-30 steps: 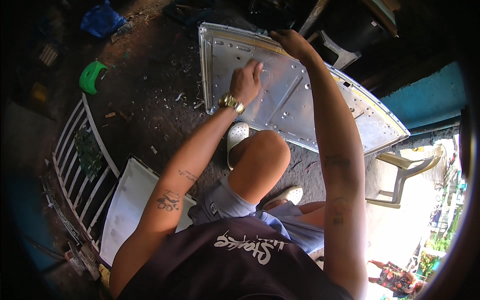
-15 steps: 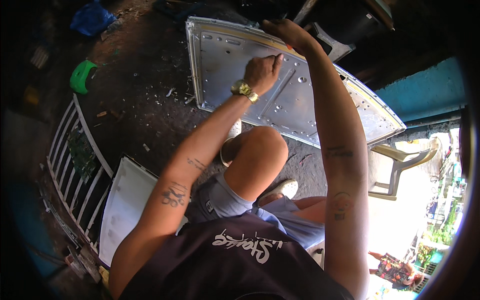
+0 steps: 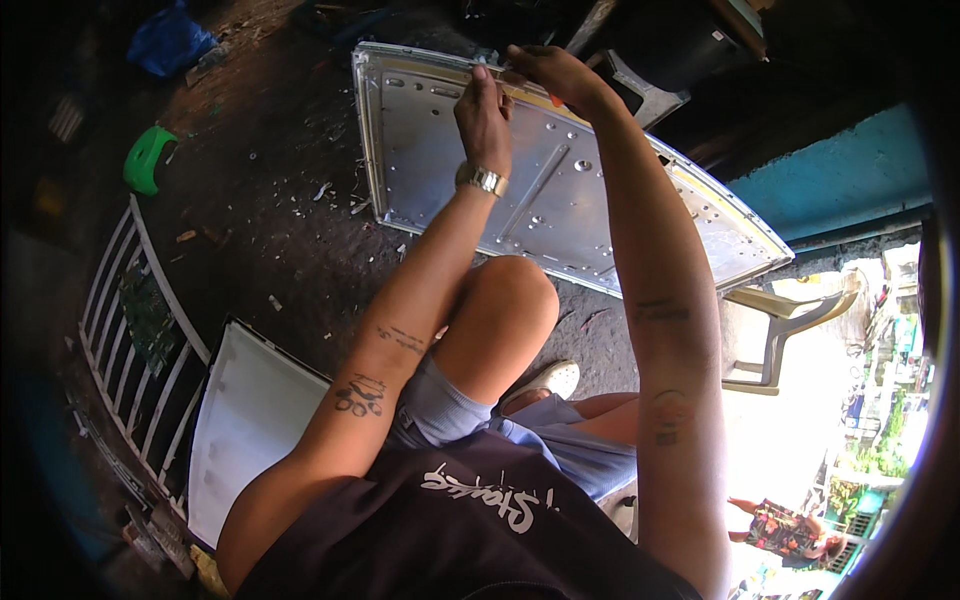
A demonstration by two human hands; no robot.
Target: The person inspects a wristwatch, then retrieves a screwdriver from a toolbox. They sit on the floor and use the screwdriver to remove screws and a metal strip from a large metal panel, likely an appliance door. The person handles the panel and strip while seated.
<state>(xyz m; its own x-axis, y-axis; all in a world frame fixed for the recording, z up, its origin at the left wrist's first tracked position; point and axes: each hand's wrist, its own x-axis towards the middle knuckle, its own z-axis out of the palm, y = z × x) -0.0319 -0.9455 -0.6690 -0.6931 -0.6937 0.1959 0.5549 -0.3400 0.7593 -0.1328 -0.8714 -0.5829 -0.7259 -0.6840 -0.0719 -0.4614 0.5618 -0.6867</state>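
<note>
A large silver metal panel [image 3: 430, 150], like the back of a flat screen, stands tilted before my knees; holes and pressed ribs cover its face, and a yellowish strip runs under its top edge. My left hand [image 3: 485, 120], with a metal watch [image 3: 482, 179] on the wrist, is at that top edge, fingers curled and thumb up. What it grips is hidden. Close beside it, my right hand [image 3: 560, 78] reaches over the same edge, closed on a tool with an orange part [image 3: 556, 100] showing below the fingers; the tool's kind cannot be made out.
A white panel [image 3: 250, 420] leans at my left by a white metal grille [image 3: 150, 270] with a green circuit board [image 3: 148, 312]. Farther off lie a green plastic piece [image 3: 149, 160] and a blue bag [image 3: 172, 40]. A plastic chair [image 3: 775, 330] stands right; a person [image 3: 790, 530] is beyond.
My left hand has moved up and left, from in front of the panel's face to its top edge beside my right hand. The whole view has shifted slightly.
</note>
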